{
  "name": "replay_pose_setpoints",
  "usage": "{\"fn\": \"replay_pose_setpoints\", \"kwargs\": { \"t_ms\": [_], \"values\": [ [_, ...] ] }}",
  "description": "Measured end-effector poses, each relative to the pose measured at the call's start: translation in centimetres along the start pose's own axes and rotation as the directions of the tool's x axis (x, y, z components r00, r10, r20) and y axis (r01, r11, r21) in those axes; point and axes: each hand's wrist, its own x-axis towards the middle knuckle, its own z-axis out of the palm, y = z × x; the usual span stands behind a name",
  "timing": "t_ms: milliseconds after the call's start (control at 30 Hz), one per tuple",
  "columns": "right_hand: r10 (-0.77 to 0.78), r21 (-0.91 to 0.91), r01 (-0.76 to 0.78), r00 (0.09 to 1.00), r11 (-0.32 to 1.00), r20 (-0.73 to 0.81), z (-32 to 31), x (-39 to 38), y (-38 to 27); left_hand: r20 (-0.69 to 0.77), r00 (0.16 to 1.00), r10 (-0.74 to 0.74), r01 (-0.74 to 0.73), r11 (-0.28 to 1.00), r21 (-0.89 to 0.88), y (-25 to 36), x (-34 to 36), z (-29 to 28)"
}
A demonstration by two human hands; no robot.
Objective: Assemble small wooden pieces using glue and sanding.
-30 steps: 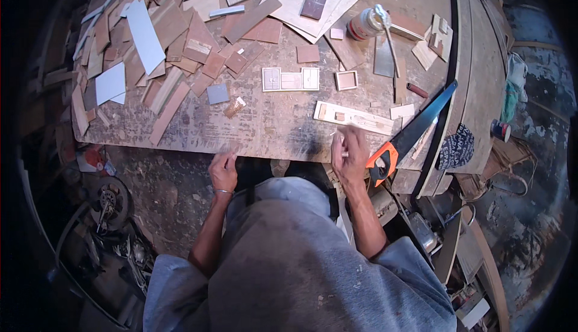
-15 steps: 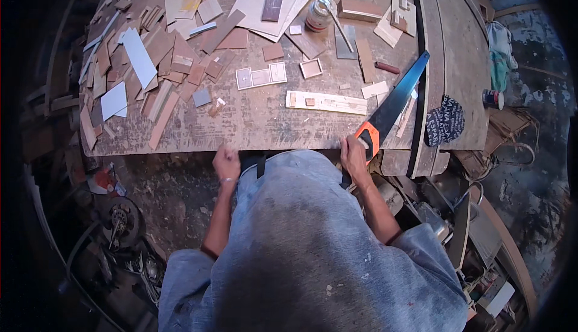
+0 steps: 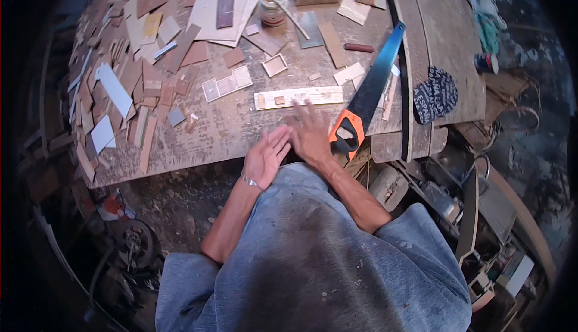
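Both hands (image 3: 289, 145) open, seemingly empty.

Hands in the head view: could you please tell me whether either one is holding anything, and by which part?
Nothing is held. The left hand and right hand are open over the workbench edge; the saw lies beside the right hand, its handle ungripped.

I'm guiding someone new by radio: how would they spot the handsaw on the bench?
Start at the wooden workbench littered with offcuts and go to its near right edge. Just right of the right hand lies the handsaw, blade slanting away. It is the only thing there with a bright orange-and-black handle and a blue blade.
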Motion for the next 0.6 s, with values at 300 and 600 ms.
{"fn": "replay_pose_setpoints", "kwargs": {
  "t_ms": [300, 600],
  "values": [
    [0.494, 0.34, -0.467, 0.87, 0.816, 0.01, -2.8, -11.2, 4.7, 0.307, 0.694, 0.651, -0.348, -0.07, 0.935, -1.8, 9.4, -8.3],
    [0.666, 0.342, -0.66, 0.737, 0.669, 0.117, -4.1, -14.9, 5.5, 0.459, 0.596, 0.658, -0.359, -0.293, 0.886, -2.5, 10.6, -7.0]
  ]
}}
